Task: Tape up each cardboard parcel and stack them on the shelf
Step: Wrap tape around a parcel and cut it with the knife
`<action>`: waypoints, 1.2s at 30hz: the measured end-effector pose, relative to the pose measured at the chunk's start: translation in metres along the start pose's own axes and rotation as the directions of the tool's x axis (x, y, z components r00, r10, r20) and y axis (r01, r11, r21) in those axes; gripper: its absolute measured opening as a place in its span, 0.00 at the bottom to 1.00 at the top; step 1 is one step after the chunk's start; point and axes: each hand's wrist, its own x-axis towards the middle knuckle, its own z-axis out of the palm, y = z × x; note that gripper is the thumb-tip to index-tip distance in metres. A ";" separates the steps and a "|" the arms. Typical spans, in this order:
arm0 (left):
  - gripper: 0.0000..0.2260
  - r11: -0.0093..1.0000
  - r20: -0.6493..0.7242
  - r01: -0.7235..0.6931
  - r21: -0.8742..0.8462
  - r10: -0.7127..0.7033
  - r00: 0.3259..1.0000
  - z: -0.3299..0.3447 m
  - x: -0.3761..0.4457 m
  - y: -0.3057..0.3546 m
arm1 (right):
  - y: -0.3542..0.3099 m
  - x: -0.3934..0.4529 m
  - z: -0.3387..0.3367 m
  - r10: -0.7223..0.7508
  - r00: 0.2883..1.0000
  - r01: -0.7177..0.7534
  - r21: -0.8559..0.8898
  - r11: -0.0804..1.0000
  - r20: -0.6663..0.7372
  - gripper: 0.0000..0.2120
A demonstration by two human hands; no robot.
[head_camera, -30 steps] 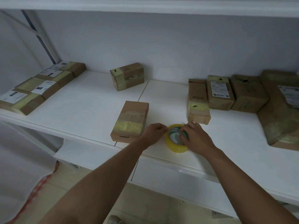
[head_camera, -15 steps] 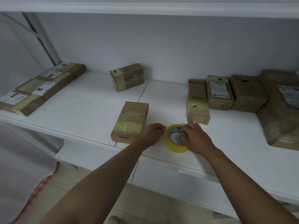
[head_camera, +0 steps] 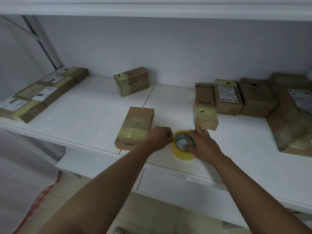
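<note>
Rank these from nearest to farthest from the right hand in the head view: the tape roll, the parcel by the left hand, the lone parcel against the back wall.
1. Tape roll, under the right hand.
2. Parcel by the left hand, front centre.
3. Lone parcel, at the back wall.

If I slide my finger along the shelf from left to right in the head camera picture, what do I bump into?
Row of four labelled parcels → parcel by the back wall → parcel near the front edge → left hand → yellow tape roll → right hand → big parcel at the far right.
</note>
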 end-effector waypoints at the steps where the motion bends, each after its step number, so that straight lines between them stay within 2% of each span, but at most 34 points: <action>1: 0.08 0.999 0.028 -0.015 0.030 0.014 1.000 -0.003 0.002 0.002 | -0.001 0.000 0.000 0.011 1.000 -0.011 0.008 1.000 -0.006 0.20; 5: 0.08 0.989 0.144 -0.053 0.139 0.033 0.989 -0.015 0.010 0.010 | -0.003 0.003 0.001 0.043 0.999 -0.043 0.005 0.999 -0.011 0.25; 9: 0.07 0.994 0.171 -0.025 0.104 0.006 0.985 -0.021 0.012 0.014 | -0.005 0.004 0.001 0.100 0.994 -0.100 0.013 0.995 0.032 0.30; 12: 0.08 0.999 0.140 0.042 0.020 -0.045 0.989 -0.017 0.009 0.012 | -0.006 0.004 0.003 0.123 0.992 -0.124 0.009 0.992 0.037 0.27; 16: 0.08 0.993 0.103 0.100 -0.064 -0.093 0.990 -0.012 0.003 0.010 | -0.003 0.000 0.009 0.104 0.993 -0.102 0.043 0.994 -0.052 0.22; 21: 0.09 0.981 0.063 0.154 -0.118 -0.147 0.987 -0.007 -0.002 0.010 | 0.007 -0.003 0.018 0.071 0.993 -0.068 0.036 0.997 -0.099 0.17; 27: 0.10 0.965 0.042 0.192 -0.180 -0.187 0.981 -0.011 -0.007 0.009 | 0.010 -0.003 0.026 0.079 0.989 -0.056 0.175 0.983 -0.127 0.15; 30: 0.07 0.875 0.135 0.247 -0.416 -0.209 0.969 -0.025 -0.010 0.012 | 0.007 -0.003 0.013 0.084 0.996 -0.068 0.397 0.915 -0.023 0.15; 32: 0.06 0.752 0.245 0.305 -0.584 -0.196 0.950 -0.037 -0.015 0.016 | 0.004 -0.003 -0.002 0.107 0.987 -0.157 0.592 0.791 0.118 0.18; 34: 0.08 0.690 0.282 0.310 -0.654 -0.157 0.946 -0.047 -0.018 0.020 | 0.001 -0.005 -0.015 0.110 0.971 -0.232 0.721 0.653 0.213 0.18; 36: 0.08 0.643 0.310 0.322 -0.695 -0.136 0.941 -0.054 -0.021 0.021 | -0.002 -0.007 -0.023 0.080 0.959 -0.265 0.760 0.593 0.272 0.17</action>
